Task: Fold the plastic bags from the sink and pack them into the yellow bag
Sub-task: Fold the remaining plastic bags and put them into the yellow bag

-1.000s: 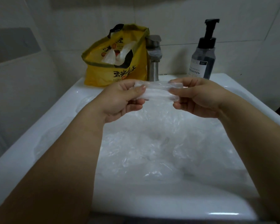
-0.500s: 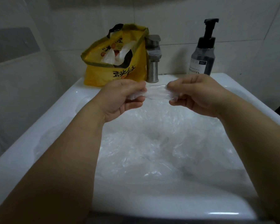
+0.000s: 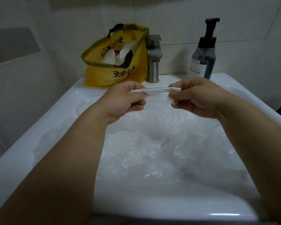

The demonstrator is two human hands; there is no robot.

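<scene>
Head view: left hand point(image 3: 125, 99) and right hand point(image 3: 195, 96) pinch a folded clear plastic bag point(image 3: 156, 91) taut above the sink point(image 3: 39, 127); slick film could spring open before reaching the yellow bag point(image 3: 115, 62).

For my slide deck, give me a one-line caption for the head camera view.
Left hand and right hand pinch a folded bag above loose bags in the sink, yellow bag behind.

Pale tiled walls point(image 3: 185, 21) stand behind and at the left, their grout lines faint; a grey panel point(image 3: 13, 44) sits on the left one; the light is dim and cool.
</scene>
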